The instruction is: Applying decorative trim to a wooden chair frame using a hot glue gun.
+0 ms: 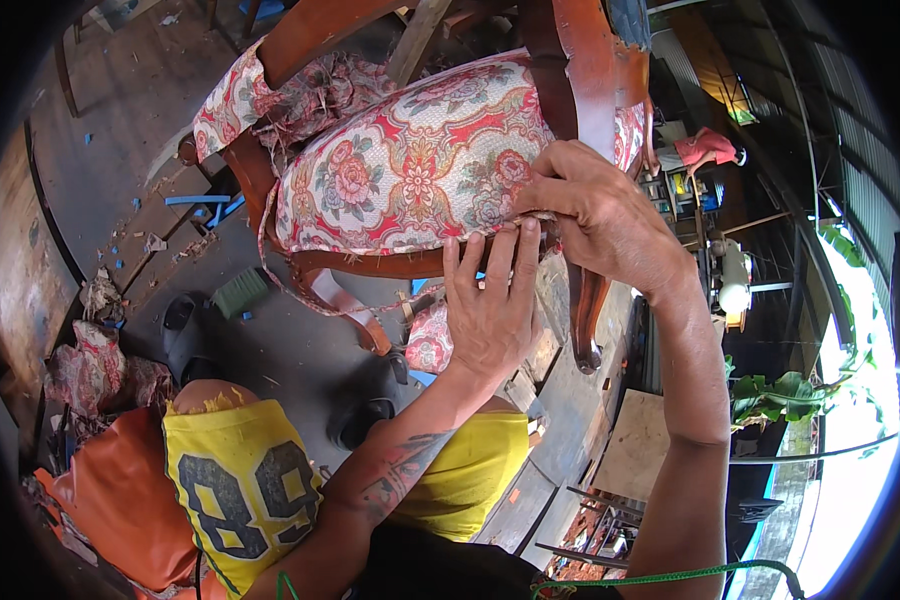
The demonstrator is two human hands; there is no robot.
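A wooden armchair (588, 60) has a seat cushion (420, 150) covered in red, cream and green floral fabric. My left hand (490, 295) rests with stretched fingers along the cushion's near edge, its fingertips just below my right hand. My right hand (595, 215) pinches the fabric edging (530, 216) at the right of that edge, with thumb and finger closed on it. A thin floral piping strip (305, 292) dangles from the seat's left corner and runs behind my left hand. Ragged floral cloth (330, 95) is bunched at the back left of the seat.
Orange cloth (110, 490) and floral scraps (100, 370) lie at lower left. Blue offcuts (200, 200), a green pad (238, 290) and black slippers (182, 325) are on the floor. A person in red (708, 150) is farther back at right, near cluttered shelving. A board (635, 450) is at lower right.
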